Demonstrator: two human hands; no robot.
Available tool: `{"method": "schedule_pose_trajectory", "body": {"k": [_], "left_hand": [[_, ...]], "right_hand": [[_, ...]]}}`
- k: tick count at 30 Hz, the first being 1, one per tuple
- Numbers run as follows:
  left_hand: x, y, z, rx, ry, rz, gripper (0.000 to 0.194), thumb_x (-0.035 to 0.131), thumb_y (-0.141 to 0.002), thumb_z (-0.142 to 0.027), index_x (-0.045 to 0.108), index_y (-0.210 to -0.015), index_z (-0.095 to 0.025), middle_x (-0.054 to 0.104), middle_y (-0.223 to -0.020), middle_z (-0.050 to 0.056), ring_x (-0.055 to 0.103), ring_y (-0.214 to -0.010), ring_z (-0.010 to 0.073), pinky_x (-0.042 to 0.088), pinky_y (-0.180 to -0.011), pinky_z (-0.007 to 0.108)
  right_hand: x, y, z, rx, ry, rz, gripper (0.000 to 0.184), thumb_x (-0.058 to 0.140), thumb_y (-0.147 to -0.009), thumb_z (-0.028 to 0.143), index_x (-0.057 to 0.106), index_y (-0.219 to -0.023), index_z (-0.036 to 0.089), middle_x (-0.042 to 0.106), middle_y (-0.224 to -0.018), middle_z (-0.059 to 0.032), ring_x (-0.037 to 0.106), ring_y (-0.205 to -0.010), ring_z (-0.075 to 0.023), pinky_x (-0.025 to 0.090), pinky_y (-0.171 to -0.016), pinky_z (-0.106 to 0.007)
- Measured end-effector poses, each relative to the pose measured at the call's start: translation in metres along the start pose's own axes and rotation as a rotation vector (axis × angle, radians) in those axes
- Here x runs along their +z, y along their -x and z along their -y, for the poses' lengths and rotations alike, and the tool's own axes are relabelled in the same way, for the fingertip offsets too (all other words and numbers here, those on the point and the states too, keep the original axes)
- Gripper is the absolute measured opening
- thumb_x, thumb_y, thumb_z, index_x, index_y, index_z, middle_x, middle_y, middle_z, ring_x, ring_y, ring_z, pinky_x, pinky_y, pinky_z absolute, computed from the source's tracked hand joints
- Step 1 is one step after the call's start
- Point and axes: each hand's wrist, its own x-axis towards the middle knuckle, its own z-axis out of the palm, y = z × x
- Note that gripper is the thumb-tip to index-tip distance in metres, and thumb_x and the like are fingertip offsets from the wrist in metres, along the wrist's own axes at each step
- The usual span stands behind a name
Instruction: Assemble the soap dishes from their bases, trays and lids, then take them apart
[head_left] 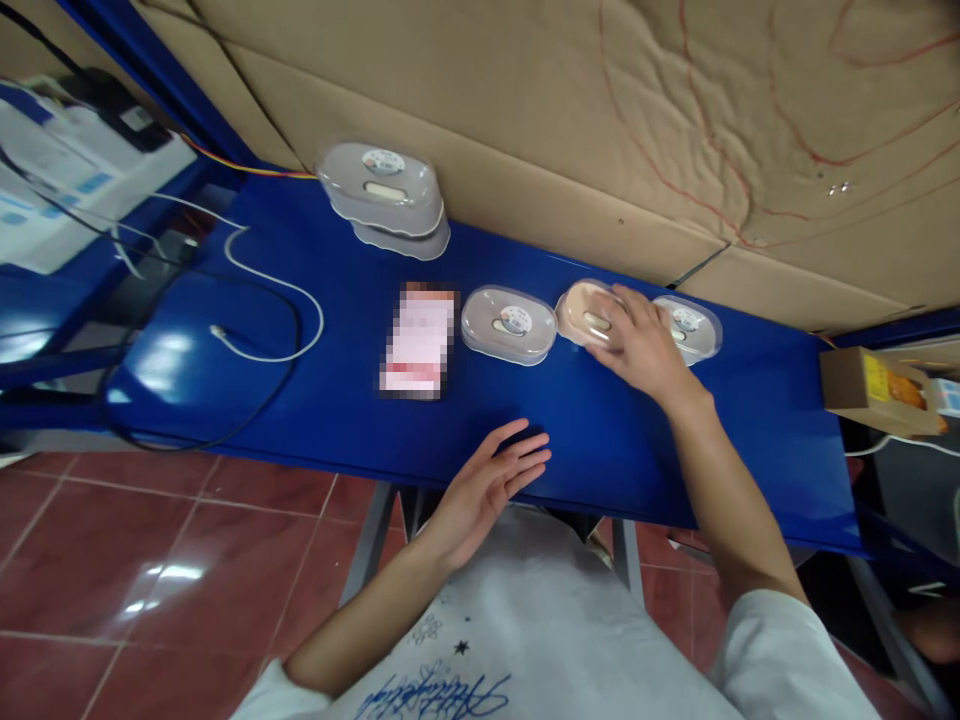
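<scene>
My right hand (637,345) lies over a beige oval case (581,310) on the blue table (300,400), fingers laid on its top. Just right of it sits a clear-lidded oval case (694,325), partly behind my hand. Another clear-lidded oval case (508,323) sits to the left of the beige one. My left hand (487,485) hovers at the table's near edge with fingers stretched out and holds nothing. A blurred pink and white phone-like card (418,340) lies flat left of the cases.
A stack of two grey oval cases (386,195) stands at the back left. A white cable (277,300) and a black cable loop over the table's left end. A small cardboard box (874,390) sits at the far right. Brown cardboard lines the wall behind.
</scene>
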Motion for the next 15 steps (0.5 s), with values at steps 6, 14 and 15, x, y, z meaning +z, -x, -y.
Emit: {"method": "schedule_pose_trajectory", "body": {"k": [6, 14, 15], "left_hand": [[0.003, -0.008, 0.003, -0.023, 0.013, 0.050, 0.057, 0.075, -0.097, -0.030, 0.060, -0.150, -0.017, 0.068, -0.151, 0.019, 0.060, -0.147, 0.0362, 0.033, -0.132, 0.055], [0.006, -0.020, 0.012, -0.099, 0.117, 0.069, 0.063, 0.070, -0.099, -0.060, 0.064, -0.149, -0.022, 0.070, -0.150, 0.015, 0.059, -0.146, 0.0388, 0.048, -0.119, 0.055], [0.007, -0.020, 0.012, -0.107, 0.120, 0.067, 0.064, 0.066, -0.100, -0.064, 0.066, -0.148, -0.022, 0.070, -0.149, 0.015, 0.060, -0.145, 0.0385, 0.051, -0.116, 0.053]], "right_hand": [[0.004, 0.066, 0.031, 0.061, -0.205, -0.032, 0.065, 0.076, -0.095, 0.047, 0.050, -0.152, 0.029, 0.047, -0.153, -0.0190, 0.052, -0.144, -0.0423, 0.048, -0.115, -0.064], [0.008, 0.119, 0.092, -0.014, -0.630, -0.017, 0.078, 0.083, -0.090, 0.054, 0.043, -0.154, 0.033, 0.045, -0.155, -0.0158, 0.051, -0.148, -0.0362, 0.053, -0.118, -0.054], [0.007, 0.119, 0.095, -0.055, -0.663, 0.015, 0.080, 0.081, -0.091, 0.057, 0.042, -0.156, 0.033, 0.045, -0.157, -0.0162, 0.050, -0.149, -0.0358, 0.053, -0.118, -0.053]]}}
